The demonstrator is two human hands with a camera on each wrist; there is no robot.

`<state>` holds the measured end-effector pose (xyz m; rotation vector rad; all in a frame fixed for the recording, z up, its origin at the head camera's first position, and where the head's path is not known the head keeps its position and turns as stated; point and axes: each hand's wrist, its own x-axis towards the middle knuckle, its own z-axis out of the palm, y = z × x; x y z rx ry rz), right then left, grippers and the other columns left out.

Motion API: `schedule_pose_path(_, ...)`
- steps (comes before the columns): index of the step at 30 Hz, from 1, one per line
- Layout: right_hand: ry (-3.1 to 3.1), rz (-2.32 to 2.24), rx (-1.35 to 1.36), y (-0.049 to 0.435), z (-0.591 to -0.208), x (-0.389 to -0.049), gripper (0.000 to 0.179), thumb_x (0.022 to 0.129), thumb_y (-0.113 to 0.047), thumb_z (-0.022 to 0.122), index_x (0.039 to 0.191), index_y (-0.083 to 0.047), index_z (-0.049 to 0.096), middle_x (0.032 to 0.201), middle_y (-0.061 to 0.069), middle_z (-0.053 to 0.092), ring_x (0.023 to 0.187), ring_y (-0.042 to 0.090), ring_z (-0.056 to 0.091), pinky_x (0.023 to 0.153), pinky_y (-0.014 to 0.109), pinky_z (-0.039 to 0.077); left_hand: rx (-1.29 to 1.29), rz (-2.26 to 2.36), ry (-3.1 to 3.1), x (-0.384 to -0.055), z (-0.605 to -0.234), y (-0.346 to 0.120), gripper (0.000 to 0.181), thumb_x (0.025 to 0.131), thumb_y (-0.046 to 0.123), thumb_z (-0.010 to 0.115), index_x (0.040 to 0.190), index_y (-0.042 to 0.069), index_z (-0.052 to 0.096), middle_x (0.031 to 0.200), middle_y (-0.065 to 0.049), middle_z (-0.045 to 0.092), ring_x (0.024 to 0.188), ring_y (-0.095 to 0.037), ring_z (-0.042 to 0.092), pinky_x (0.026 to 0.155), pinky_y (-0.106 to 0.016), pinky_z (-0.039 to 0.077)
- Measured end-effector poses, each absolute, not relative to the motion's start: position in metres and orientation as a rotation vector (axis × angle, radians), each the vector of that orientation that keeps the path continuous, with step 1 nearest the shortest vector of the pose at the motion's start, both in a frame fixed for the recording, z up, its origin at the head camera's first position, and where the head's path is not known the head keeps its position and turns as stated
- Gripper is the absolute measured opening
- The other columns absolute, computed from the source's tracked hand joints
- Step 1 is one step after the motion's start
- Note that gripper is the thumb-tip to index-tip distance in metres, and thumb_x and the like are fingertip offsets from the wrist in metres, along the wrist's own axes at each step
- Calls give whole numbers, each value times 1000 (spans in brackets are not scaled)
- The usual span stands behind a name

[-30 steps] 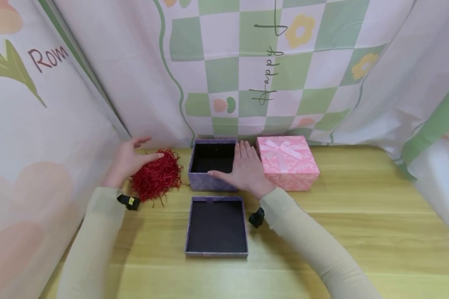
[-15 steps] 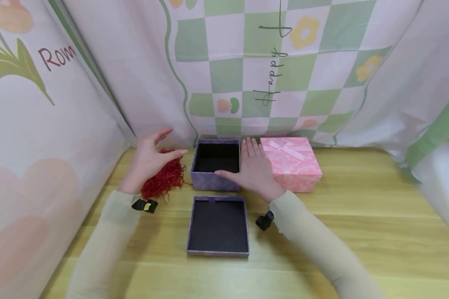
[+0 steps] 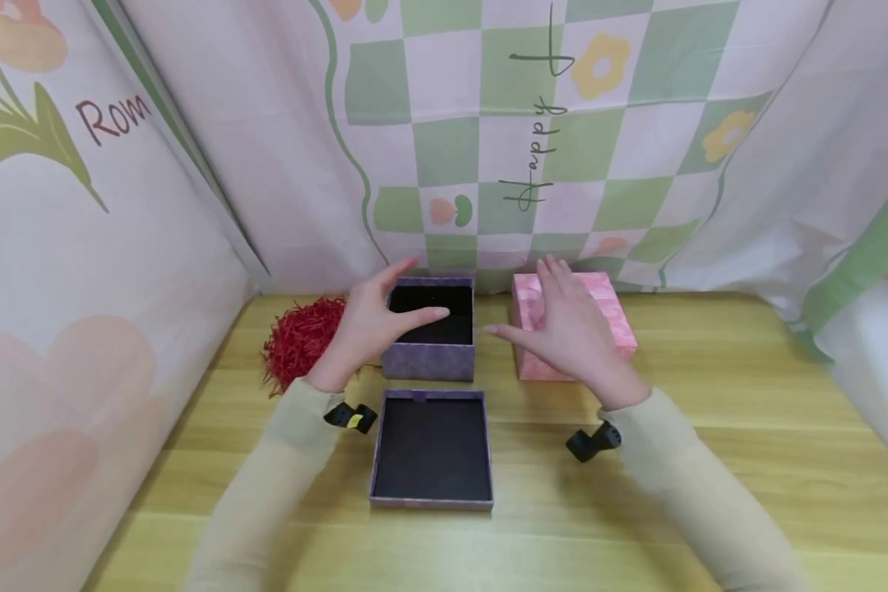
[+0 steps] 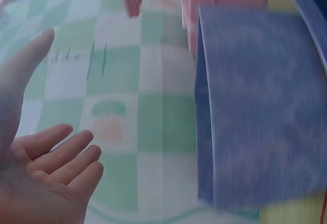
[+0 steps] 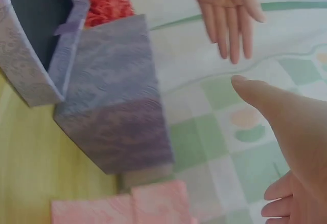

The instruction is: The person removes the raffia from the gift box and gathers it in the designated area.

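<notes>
"Rom" (image 3: 113, 117) is written on the left cloth (image 3: 111, 263). On the checked back cloth (image 3: 444, 148), "Happy" (image 3: 534, 154) runs sideways, upward, before an unclear letter.

head: above desk (image 3: 548, 534), facing forward-down | left wrist: close, toward curtain (image 4: 153, 106) | right wrist: close, leftward | wrists share purple box (image 5: 117, 91)

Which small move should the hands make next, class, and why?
Probably the left hand should move across to the pink box: the right hand is over that box, which looks closed, neither hand holds anything, and the purple box stands open, its lid lying apart.
</notes>
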<state>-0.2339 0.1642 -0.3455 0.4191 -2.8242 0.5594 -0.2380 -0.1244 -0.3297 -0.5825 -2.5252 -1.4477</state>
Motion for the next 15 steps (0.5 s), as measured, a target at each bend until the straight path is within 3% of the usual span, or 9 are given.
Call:
schedule_pose_path(11, -2798, 888, 271, 218, -323, -217, 114, 84, -68, 71, 164, -11, 14, 167, 16, 15, 149, 46, 18, 110, 74, 19, -681, -1670, -2474, -238, -338, -55, 88, 83, 35, 87, 156, 14, 43, 156, 1, 44, 142, -7, 37, 114, -24, 31)
schedule_pose_path(15, -2801, 943, 216, 238, -322, -216, 114, 85, -64, 73, 164, -7, 13, 166, 21, 16, 148, 50, 17, 110, 74, 19, -677, -1737, -2454, -240, -346, -32, 88, 83, 31, 88, 156, 11, 43, 157, -1, 43, 141, -6, 37, 112, -22, 32)
